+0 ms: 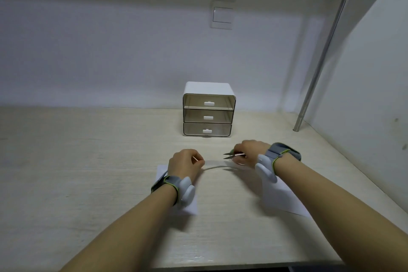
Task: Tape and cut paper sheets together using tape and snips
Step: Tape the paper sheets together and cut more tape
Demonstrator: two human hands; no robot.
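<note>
My left hand pinches one end of a clear strip of tape that stretches rightward above the desk. My right hand grips small snips with their blades parted and pointing left, just above the tape's right end. A white paper sheet lies under my left wrist. A second white sheet lies under my right forearm. The tape roll is hidden from view.
A small white three-drawer organizer stands at the back of the wooden desk. A slanted metal pole rises at the back right beside the white side wall. A wall switch sits above.
</note>
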